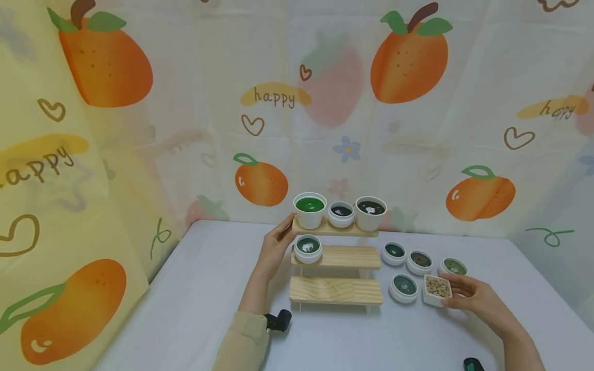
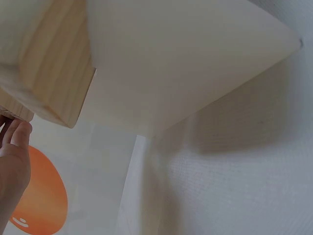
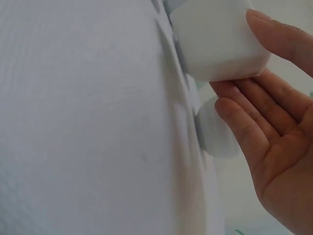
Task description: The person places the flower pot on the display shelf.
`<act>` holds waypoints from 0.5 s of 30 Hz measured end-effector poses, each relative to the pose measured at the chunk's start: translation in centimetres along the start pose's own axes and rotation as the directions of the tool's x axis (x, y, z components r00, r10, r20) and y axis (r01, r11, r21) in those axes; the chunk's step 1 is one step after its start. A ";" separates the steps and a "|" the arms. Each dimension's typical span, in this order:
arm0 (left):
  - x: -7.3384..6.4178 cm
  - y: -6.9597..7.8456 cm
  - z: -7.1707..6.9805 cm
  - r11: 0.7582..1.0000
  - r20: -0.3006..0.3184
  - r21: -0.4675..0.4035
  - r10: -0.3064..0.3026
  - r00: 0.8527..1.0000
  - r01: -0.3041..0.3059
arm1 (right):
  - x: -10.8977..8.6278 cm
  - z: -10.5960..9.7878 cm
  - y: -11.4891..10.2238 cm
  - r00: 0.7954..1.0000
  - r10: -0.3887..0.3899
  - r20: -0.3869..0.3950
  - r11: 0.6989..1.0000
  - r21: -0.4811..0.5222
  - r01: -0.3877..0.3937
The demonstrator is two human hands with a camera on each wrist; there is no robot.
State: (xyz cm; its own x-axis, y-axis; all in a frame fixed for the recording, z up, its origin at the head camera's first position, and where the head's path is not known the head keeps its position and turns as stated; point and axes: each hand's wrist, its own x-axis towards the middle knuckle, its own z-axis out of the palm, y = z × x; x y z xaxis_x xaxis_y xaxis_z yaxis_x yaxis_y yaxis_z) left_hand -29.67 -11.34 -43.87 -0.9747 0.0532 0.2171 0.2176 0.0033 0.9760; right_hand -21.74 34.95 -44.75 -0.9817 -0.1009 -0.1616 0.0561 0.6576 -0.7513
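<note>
In the head view my left hand (image 1: pixel 274 247) holds the left end of the top wooden board (image 1: pixel 336 230) of a three-step display stand. The left wrist view shows its fingers (image 2: pixel 20 134) at the board's end. My right hand (image 1: pixel 471 298) pinches a small square white dish (image 1: pixel 431 300) filled with pale, nut-like bits, thumb on one side and fingers on the other. Two white cups, one with green filling (image 1: pixel 310 205) and one with dark filling (image 1: pixel 371 207), stand on the top board with a low dark-filled pot (image 1: pixel 341 214) between them.
A white pot (image 1: pixel 308 248) sits at the left of the middle board (image 1: pixel 348 255); the lowest board (image 1: pixel 336 290) is in front. Right of the stand are several round pots, among them a green-filled one (image 1: pixel 455 266). A black object (image 1: pixel 473 364) lies at the front edge.
</note>
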 end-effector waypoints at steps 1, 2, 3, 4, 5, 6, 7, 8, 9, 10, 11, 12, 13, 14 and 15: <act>0.0 0.0 0.0 1.000 -0.001 0.000 -0.003 1.000 0.003 | 0.0 0.0 -0.1 1.000 -0.001 -0.005 1.000 0.002 0.001; 0.0 0.0 0.0 1.000 0.000 0.003 0.001 1.000 -0.001 | 0.0 -0.1 -0.2 1.000 -0.002 -0.010 1.000 0.004 0.002; 0.1 0.0 0.0 1.000 0.001 0.008 0.009 1.000 -0.009 | 0.0 -0.1 -0.3 1.000 -0.004 -0.013 1.000 0.002 0.004; 0.1 0.0 0.0 1.000 -0.001 0.010 0.009 1.000 -0.009 | -0.1 -0.2 -0.4 1.000 -0.006 -0.016 1.000 -0.001 0.006; 0.1 0.0 0.0 1.000 -0.002 0.013 0.010 1.000 -0.010 | -0.1 -0.2 -0.5 1.000 -0.008 -0.020 1.000 -0.001 0.008; 0.1 0.0 0.0 1.000 -0.004 0.014 0.008 1.000 -0.008 | -0.1 -0.3 -0.6 1.000 -0.008 -0.023 1.000 0.001 0.008; 0.1 -0.1 0.0 1.000 -0.005 0.016 0.009 1.000 -0.009 | -0.2 -0.3 -0.7 1.000 -0.007 -0.026 1.000 0.000 0.007; 0.2 -0.1 0.0 1.000 -0.007 0.016 0.007 1.000 -0.007 | -0.2 -0.3 -0.8 1.000 -0.007 -0.028 1.000 -0.003 0.006; 0.2 -0.1 0.0 1.000 -0.008 0.015 0.004 1.000 -0.004 | -0.2 -0.4 -0.9 1.000 -0.006 -0.030 1.000 -0.006 0.006; 0.2 -0.1 0.0 1.000 -0.009 0.013 0.000 1.000 0.001 | -0.3 -0.4 -0.9 0.999 -0.008 -0.032 1.000 -0.006 0.007; 0.2 -0.2 0.0 1.000 -0.009 0.012 -0.002 1.000 0.002 | -0.3 -0.4 -1.0 0.999 -0.007 -0.034 1.000 -0.004 0.007; 0.1 -0.1 0.0 1.000 -0.008 0.012 0.002 1.000 -0.002 | -0.3 -0.4 -1.1 0.999 -0.005 -0.034 1.000 -0.003 0.004; 0.1 -0.1 0.0 1.000 -0.008 0.010 0.000 1.000 0.001 | -0.4 -0.4 -1.1 0.999 -0.003 -0.035 1.000 -0.005 0.003; 0.1 -0.1 0.1 1.000 -0.009 0.012 -0.003 1.000 0.004 | -0.4 -0.5 -1.2 0.999 -0.002 -0.035 1.000 -0.006 0.002; 0.1 -0.1 0.0 1.000 -0.008 0.013 -0.001 1.000 0.001 | -0.4 -0.5 -1.3 0.999 -0.002 -0.036 1.000 -0.008 0.001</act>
State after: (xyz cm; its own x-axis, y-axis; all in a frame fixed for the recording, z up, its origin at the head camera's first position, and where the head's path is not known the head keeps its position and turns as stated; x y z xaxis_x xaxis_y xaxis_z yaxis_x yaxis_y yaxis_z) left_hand -29.76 -11.28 -43.90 -0.9753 0.0452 0.2164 0.2173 0.0163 0.9760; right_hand -21.52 34.47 -43.37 -0.9877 -0.0752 -0.1373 0.0533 0.6632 -0.7465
